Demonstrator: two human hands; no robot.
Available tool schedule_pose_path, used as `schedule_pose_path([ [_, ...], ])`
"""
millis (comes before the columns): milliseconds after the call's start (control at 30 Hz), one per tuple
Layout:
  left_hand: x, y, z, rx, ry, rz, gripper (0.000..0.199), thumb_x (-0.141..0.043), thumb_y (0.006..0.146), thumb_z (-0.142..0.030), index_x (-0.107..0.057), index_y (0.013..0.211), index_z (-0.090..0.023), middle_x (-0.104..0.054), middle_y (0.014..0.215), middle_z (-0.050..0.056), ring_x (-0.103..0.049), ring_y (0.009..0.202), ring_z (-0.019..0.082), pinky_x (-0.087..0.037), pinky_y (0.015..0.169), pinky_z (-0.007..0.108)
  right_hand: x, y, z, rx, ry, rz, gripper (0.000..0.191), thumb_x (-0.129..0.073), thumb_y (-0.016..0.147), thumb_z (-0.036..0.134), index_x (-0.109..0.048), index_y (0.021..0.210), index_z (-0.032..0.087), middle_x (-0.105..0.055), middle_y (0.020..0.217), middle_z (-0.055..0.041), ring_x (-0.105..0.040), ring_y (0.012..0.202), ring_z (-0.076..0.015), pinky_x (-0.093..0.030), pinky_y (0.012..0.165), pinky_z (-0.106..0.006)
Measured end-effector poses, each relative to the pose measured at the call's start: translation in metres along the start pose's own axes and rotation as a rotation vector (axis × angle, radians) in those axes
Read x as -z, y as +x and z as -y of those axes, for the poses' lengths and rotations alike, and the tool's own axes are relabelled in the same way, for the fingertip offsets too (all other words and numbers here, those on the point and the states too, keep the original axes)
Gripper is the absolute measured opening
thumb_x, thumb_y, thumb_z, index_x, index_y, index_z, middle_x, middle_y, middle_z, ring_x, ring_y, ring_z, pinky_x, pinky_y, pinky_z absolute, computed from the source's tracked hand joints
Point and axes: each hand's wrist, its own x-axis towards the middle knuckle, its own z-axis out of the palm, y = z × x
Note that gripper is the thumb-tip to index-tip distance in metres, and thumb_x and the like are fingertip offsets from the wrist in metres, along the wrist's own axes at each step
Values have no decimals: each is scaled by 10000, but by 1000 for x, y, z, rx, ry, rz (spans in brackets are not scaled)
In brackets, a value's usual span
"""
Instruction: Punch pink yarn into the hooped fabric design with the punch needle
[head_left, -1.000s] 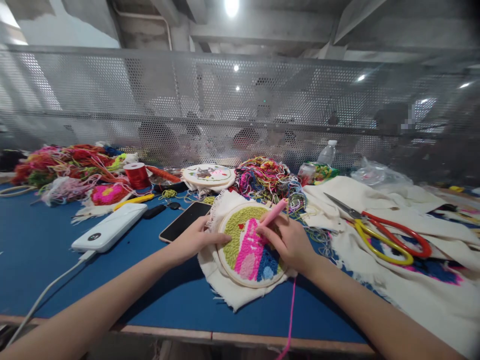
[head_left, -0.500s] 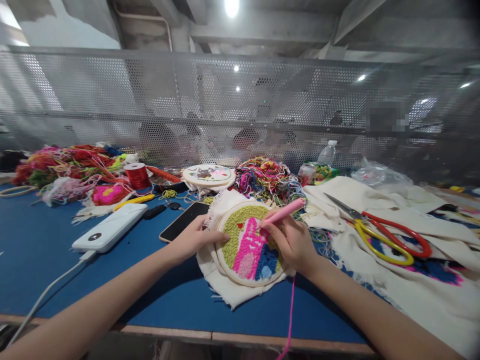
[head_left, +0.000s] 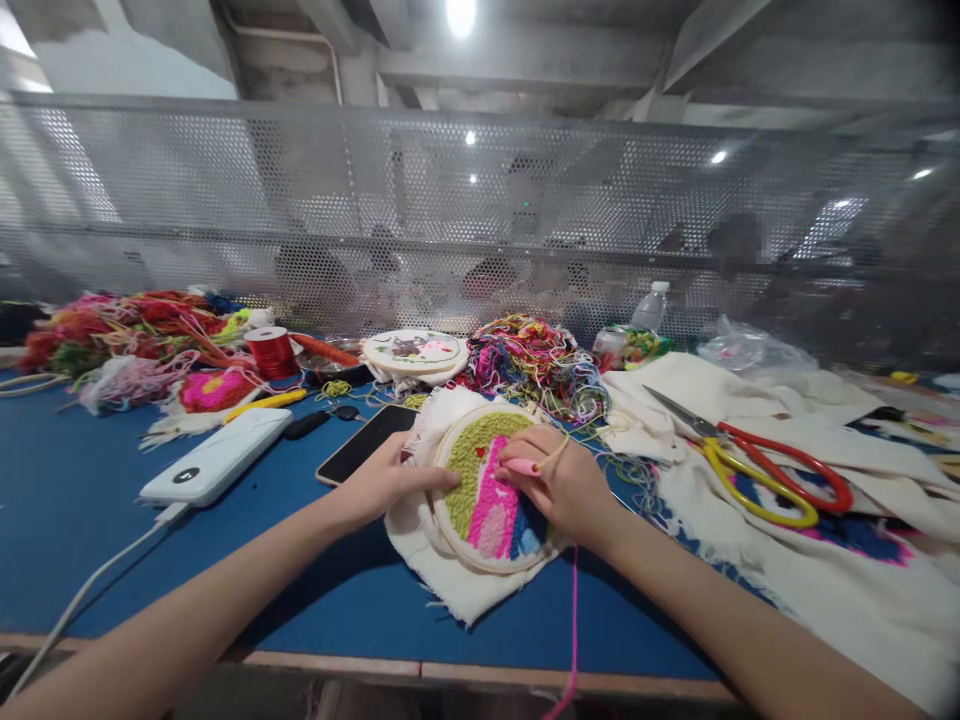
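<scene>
An embroidery hoop (head_left: 466, 452) with white cloth lies tilted at the middle, showing a pink figure and a blue patch on green loops. My left hand (head_left: 390, 478) grips its left rim, thumb on the front. In my right hand (head_left: 568, 487), closed over the hoop's right side, is a pink punch pen (head_left: 520, 466). The pen lies low in the fingers, and its tip is hidden. Pink yarn (head_left: 575, 610) hangs from below the right hand over the table's front edge.
A black phone (head_left: 363, 446) lies just behind my left hand, with a white power bank (head_left: 217, 458) farther left. Large scissors (head_left: 750, 460) rest on cloth at right. Yarn heaps (head_left: 532, 362), a second hoop (head_left: 414, 354) and a red spool (head_left: 272, 354) stand behind.
My right hand has turned and shifted slightly left over the hoop. The pink pen, earlier slanting up to the right, now lies lower and mostly within the fingers.
</scene>
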Motion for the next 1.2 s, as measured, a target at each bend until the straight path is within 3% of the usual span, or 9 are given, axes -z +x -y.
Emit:
schedule_pose_path([
  [67, 0, 1, 1, 14, -13, -9, 414, -748, 676, -221, -657, 1073, -154, -743, 901, 60, -692, 752, 215, -557, 726, 310, -2, -1, -2, -2, 24, 10, 180, -490, 928, 303, -623, 895, 185, -674, 892, -80, -606, 863, -215, -473, 779, -339],
  [267, 2, 4, 3, 28, -44, -22, 399, -737, 680, -203, -656, 1068, -153, -744, 888, 64, -695, 749, 223, -560, 706, 309, -3, -5, -2, -205, 73, -171, 247, -418, 950, 371, -577, 912, 186, -686, 833, -70, -649, 721, -199, -482, 657, -302],
  [533, 1, 4, 4, 34, -23, -46, 378, -745, 664, -209, -670, 1031, -155, -744, 854, 53, -691, 732, 216, -560, 689, 296, -1, -7, -1, -279, 210, -201, 172, -430, 947, 339, -534, 926, 203, -679, 807, -48, -653, 637, -165, -482, 585, -256],
  [767, 0, 4, 3, 45, -33, -46, 373, -744, 661, -212, -669, 1021, -148, -744, 850, 56, -691, 722, 211, -561, 685, 299, -2, -8, -3, -269, 208, -201, 149, -434, 945, 311, -531, 935, 198, -673, 832, -51, -647, 630, -162, -483, 596, -262],
  [900, -1, 2, 2, 44, -20, -50, 363, -738, 671, -203, -670, 1024, -149, -745, 841, 51, -689, 705, 204, -562, 673, 291, -2, -5, -2, -205, 135, -176, 153, -464, 936, 321, -559, 925, 201, -674, 880, -64, -644, 732, -187, -485, 667, -292],
  [1100, -1, 0, 1, 21, -20, -16, 383, -745, 669, -229, -671, 1037, -153, -744, 893, 65, -696, 771, 232, -563, 725, 317, -1, 1, 2, -53, 1, -6, 177, -483, 930, 304, -613, 871, 199, -671, 872, -85, -608, 841, -227, -468, 752, -350],
  [1200, 0, 1, 1, 31, 0, -31, 376, -740, 675, -228, -671, 1038, -164, -746, 882, 55, -698, 757, 228, -565, 716, 314, -1, -1, 1, -126, 27, -97, 212, -447, 944, 340, -597, 914, 194, -684, 885, -88, -635, 811, -219, -480, 709, -327],
])
